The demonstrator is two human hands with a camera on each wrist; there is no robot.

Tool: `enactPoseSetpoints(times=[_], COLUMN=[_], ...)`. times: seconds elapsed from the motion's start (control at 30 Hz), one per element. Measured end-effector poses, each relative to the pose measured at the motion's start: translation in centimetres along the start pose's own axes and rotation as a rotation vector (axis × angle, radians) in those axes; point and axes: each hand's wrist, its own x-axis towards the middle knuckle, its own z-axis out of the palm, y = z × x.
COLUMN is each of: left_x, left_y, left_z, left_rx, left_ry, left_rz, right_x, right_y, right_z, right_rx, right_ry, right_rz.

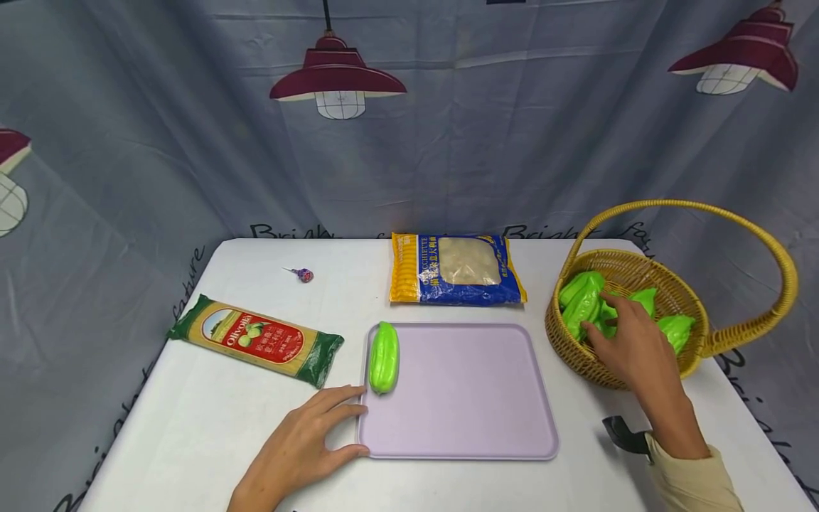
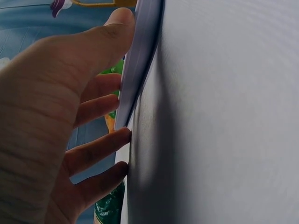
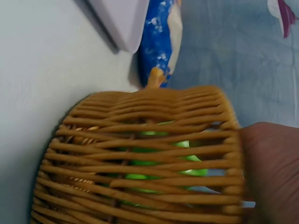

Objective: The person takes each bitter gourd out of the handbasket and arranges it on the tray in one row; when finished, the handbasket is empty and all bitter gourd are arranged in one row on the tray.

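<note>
My left hand (image 1: pixel 307 441) rests at the left edge of the lilac tray (image 1: pixel 461 391), with fingertips and thumb spread along its rim. In the left wrist view its thumb (image 2: pixel 122 21) lies against the tray's side (image 2: pixel 140 56). A green star fruit (image 1: pixel 384 358) lies lengthwise at the left of the tray. At the right, my right hand (image 1: pixel 633 348) reaches into a wicker basket (image 1: pixel 579 359) holding several green star fruits. Its thumb and forefinger stand apart, tips right at the side of one star fruit (image 1: pixel 582 307). Through the weave (image 3: pixel 140 154), the right wrist view shows bits of green.
A blue and yellow pasta bag (image 1: pixel 457 270) lies behind the tray. To the left is a long spaghetti packet (image 1: pixel 256 339), with a small wrapped lollipop (image 1: pixel 303 274) beyond it. The basket's tall handle (image 1: pixel 691 205) arches above its opening. A grey printed curtain (image 1: pixel 448 142) hangs behind the table.
</note>
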Motion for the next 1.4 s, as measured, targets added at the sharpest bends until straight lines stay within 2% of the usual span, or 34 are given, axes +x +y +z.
enactPoseSetpoints(times=[0.27,0.67,1.1,1.4], left_x=[-0.2,-0.1,0.0,-0.1], left_y=[0.0,0.0,-0.1,-0.1], left_z=[0.0,0.3,0.1,0.1], left_rx=[-0.005,-0.001,0.006,-0.002], left_ry=[-0.002,-0.018,-0.009,-0.01], left_rz=[0.002,-0.01,-0.006,0.003], right_x=[0.7,1.6,2.6,1.9], right_y=[1.0,0.2,0.0,-0.4], right_z=[0.7,1.8,2.0,1.7], right_rx=[0.029,0.092,0.128,0.133], right_ry=[0.008,0.052,0.038,0.098], right_rz=[-0.02,-0.146,-0.16,-0.151])
